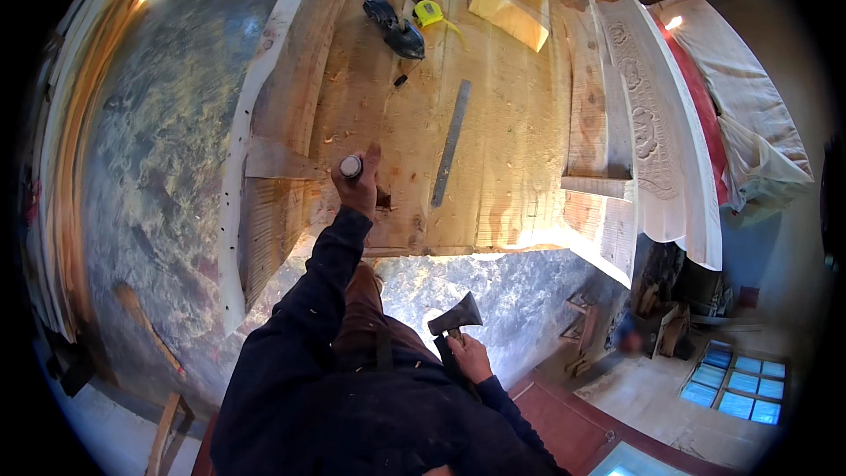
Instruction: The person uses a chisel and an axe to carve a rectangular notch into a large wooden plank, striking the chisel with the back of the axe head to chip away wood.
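Observation:
My left hand (359,196) is closed round an upright tool handle (352,166) with a pale round end, over the wooden boards (520,132). Whatever the lower end of that tool is, my hand hides it. Just right of my left wrist, a small dark hole (383,200) is cut in the boards. Low in front of my body, my right hand (471,358) grips a hatchet (456,316) just below its dark metal head. The hatchet is apart from the boards. A flat metal ruler (450,143) lies to the right of my left hand.
Farther off on the boards lie a yellow tape measure (428,12), a black tool (394,28) and a wooden block (509,15). Raised timber sides (264,123) (589,97) flank the boards. A carved pale panel (648,123) stands at the right, stacked planks (75,150) at the left.

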`<state>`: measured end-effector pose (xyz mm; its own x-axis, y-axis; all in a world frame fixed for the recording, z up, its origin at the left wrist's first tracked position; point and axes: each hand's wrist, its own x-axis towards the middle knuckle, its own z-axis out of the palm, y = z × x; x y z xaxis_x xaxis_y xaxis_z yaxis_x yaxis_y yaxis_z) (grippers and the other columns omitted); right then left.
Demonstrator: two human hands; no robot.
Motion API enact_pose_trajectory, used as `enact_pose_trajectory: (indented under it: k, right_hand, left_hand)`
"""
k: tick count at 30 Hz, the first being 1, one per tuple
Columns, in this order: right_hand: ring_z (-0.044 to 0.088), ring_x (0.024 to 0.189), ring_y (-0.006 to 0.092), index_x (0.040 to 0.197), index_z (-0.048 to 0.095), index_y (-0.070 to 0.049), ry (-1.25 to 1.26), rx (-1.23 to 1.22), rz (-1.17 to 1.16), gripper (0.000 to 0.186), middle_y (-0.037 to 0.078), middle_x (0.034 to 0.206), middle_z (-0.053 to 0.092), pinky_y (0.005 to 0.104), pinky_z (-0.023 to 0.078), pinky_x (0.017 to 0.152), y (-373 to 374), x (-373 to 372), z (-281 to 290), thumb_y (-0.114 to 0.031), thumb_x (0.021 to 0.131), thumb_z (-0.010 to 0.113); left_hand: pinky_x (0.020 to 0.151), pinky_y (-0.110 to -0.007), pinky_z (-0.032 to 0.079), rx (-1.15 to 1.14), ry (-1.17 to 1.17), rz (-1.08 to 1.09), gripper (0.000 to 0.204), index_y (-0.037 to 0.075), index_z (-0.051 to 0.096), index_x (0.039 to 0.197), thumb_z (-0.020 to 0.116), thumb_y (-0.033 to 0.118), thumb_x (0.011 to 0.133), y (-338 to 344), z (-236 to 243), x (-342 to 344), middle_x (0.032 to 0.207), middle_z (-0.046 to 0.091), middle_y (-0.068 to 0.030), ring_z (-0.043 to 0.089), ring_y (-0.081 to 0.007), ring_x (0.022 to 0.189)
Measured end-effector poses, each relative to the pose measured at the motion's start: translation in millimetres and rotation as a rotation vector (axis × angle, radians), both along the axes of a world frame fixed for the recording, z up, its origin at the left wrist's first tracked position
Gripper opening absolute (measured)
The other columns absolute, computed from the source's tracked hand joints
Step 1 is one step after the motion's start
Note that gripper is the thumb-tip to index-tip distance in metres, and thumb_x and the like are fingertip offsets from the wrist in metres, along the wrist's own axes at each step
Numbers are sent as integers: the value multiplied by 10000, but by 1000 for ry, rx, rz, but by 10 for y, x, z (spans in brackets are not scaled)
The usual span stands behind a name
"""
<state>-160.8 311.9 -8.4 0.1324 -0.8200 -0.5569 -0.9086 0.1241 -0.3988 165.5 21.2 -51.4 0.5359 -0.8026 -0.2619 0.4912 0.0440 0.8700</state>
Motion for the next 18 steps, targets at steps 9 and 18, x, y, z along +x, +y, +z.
enact_pose_trajectory:
  k: [9, 18]
  right_hand:
    - [667, 796, 407, 993, 668, -52, -37, -75, 41, 251, 217, 851, 656, 477, 515, 673, -137, 97, 127, -294, 962, 611]
    - [624, 536, 226, 940, 644, -5, -358, -116, -375, 263, 105, 695, 659, 341, 472, 499, -1516, 693, 1150, -257, 1011, 624]
  left_hand:
    - [519, -268, 350, -149, -338, 143, 435, 102, 517, 616, 779, 223, 941, -48, -255, -361, 595, 429, 82, 400, -38, 584]
    - [526, -265, 393, -144, -338, -55, 403, 73, 558, 639, 790, 231, 928, -179, -182, -417, 595, 513, 47, 471, -34, 597]
